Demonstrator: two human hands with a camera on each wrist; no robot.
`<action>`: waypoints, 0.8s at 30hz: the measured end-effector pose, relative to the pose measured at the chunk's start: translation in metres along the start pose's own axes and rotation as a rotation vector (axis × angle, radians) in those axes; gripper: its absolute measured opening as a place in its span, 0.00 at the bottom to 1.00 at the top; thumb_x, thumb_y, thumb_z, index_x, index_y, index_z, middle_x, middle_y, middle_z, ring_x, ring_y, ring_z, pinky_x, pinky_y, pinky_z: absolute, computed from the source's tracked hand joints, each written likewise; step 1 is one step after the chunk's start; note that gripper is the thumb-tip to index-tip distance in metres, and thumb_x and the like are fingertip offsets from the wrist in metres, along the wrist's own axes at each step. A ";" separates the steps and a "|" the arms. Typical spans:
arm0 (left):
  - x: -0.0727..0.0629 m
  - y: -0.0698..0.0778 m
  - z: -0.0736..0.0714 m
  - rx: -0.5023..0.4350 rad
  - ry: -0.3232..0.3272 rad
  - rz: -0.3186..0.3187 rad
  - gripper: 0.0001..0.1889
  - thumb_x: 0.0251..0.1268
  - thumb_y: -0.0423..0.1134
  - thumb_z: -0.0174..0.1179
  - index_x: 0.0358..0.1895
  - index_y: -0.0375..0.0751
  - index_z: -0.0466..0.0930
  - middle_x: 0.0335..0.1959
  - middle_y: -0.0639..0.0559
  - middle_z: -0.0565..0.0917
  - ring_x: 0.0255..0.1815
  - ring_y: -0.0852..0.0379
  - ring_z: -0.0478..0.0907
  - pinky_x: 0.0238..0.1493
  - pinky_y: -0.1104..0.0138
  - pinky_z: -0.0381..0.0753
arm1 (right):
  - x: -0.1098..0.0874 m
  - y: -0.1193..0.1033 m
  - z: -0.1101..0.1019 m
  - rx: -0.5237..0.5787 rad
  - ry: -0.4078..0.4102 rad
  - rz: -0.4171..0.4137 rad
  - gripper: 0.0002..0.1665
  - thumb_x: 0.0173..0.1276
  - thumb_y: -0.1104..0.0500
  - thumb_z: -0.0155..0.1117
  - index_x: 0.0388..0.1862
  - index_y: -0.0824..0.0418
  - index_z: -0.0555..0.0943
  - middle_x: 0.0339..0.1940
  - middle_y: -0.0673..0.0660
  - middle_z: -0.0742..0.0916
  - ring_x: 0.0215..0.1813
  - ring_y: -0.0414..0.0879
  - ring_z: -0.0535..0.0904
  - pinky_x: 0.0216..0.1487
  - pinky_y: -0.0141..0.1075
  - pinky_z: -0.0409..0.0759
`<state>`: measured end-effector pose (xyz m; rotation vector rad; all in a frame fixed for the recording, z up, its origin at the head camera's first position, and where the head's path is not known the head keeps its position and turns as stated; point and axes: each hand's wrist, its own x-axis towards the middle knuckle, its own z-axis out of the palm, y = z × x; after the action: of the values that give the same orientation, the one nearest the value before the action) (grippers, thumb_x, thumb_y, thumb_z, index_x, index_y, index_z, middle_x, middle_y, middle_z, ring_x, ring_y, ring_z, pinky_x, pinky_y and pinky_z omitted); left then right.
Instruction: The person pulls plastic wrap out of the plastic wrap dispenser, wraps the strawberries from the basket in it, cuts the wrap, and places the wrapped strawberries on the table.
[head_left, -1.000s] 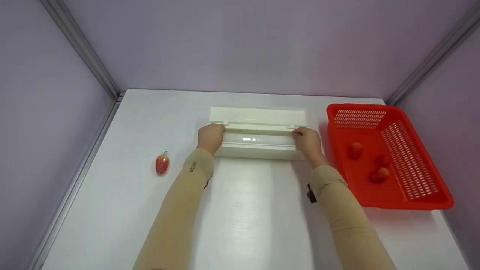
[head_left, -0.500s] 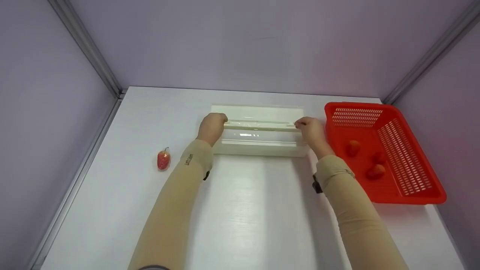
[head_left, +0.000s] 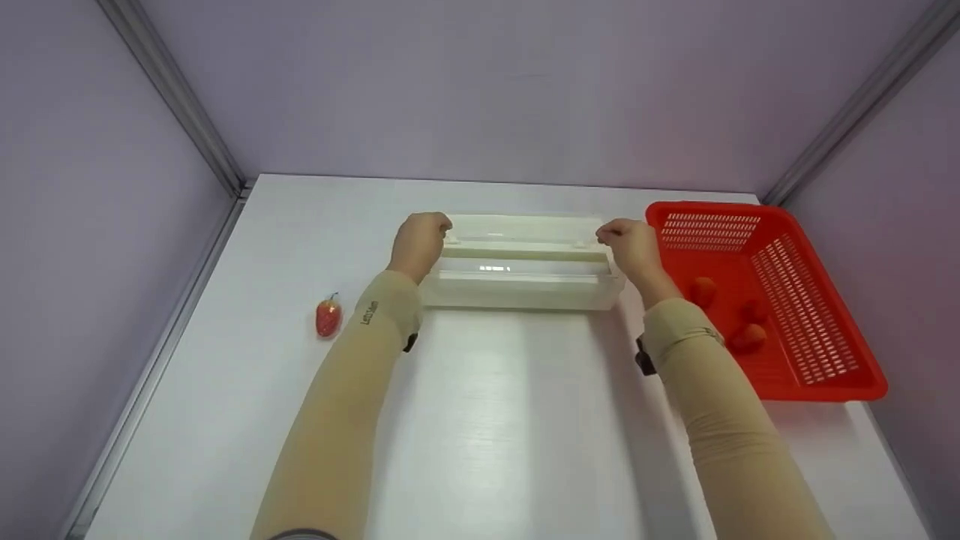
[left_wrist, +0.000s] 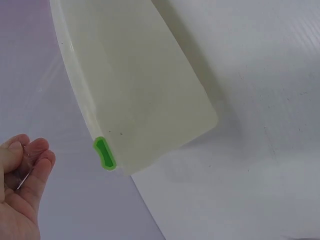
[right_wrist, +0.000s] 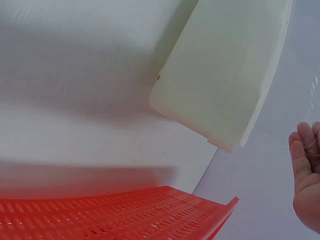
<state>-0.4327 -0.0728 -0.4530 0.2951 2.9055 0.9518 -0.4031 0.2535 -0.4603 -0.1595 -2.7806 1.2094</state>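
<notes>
The left hand pinches one side of a clear film, and the right hand pinches its other side, with a narrow grip in each. Both are near the two ends of the pale box, which stands on the tabletop with the film roll visible inside. It seems that the step in hand is the drawing of film from this box. The next move probably calls for an even pull, so that the thin sheet does not fold or slip. A red fruit lies apart on the left, and a red basket is near on the right
</notes>
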 end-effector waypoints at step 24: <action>0.000 0.010 -0.026 -0.014 0.127 0.087 0.13 0.68 0.32 0.48 0.50 0.38 0.79 0.49 0.47 0.83 0.54 0.51 0.78 0.58 0.63 0.75 | 0.001 -0.029 -0.021 0.068 -0.002 0.030 0.13 0.69 0.63 0.53 0.45 0.67 0.81 0.45 0.65 0.84 0.48 0.52 0.78 0.55 0.42 0.75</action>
<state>-0.4346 -0.0796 -0.4260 0.3773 3.0210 1.0406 -0.4028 0.2488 -0.4247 -0.1951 -2.7442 1.3091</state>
